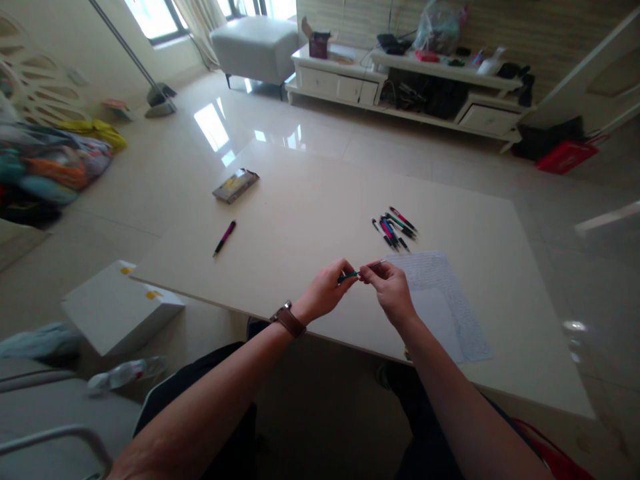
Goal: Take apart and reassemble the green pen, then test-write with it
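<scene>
A brown-strapped watch (289,319) is worn on the left wrist, just off the near edge of the table (300,220). Above that near edge, a green pen (349,275) is held roughly level between both hands, clear of the table top. Its left end is pinched by the left hand (326,291), whose fingers are closed together on it. Its thin, metal-coloured right end is gripped by the thumb and fingertips of the right hand (391,288), likewise clamped tight. A lined sheet of paper (443,303) lies flat on the table's near right part, just beside the right hand. Further in, on the table's right half, a loose cluster of pens (395,230) is seen. A single magenta pen (225,237) lies alone on the table's left side. A small flat packet (235,185) rests by the table's far left corner.
</scene>
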A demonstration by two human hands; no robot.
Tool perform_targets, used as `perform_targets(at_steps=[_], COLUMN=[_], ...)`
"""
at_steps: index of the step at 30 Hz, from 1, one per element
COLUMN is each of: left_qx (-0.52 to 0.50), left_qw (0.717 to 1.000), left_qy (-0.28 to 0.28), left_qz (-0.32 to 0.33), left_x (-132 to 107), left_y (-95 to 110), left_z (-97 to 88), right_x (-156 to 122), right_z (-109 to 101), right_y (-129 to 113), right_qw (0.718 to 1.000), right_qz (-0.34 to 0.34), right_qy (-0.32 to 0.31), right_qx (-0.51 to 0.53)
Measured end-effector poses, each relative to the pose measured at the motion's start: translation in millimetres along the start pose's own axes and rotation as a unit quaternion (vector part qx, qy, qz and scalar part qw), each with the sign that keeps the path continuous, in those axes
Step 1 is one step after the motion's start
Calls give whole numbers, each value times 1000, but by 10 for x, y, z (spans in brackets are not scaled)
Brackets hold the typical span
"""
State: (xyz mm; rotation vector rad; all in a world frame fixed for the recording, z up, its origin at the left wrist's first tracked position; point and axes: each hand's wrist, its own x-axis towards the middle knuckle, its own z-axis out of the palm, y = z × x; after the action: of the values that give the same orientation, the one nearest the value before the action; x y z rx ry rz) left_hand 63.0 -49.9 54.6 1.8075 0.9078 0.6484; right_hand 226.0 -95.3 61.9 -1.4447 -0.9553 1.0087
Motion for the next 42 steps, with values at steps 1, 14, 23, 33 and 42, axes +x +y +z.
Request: perform_targets(at_steps=[1,14,23,33,42], left_qx=[-2,-16,-32,-112,-169], left_qw=[1000,1000,997,990,978], left_qy=[-4,-4,70,80,91], left_qz=[5,1,-22,-37,-75], left_x=[0,-28,-80,-86,-94], left_y=[-6,-36,0,-28,-27], left_z=[-2,-104,-224,-301,-320], right_x=[6,62,72,85,89], right_z=[-9,36,225,335,351], right_y=[-3,-43,37,34,111], right_qw=[1000,998,998,996,993], right_qz=[5,63,34,50,53], right_qy=[-2,-29,-15,-42,-54], right_qx=[-1,-13,42,62,95])
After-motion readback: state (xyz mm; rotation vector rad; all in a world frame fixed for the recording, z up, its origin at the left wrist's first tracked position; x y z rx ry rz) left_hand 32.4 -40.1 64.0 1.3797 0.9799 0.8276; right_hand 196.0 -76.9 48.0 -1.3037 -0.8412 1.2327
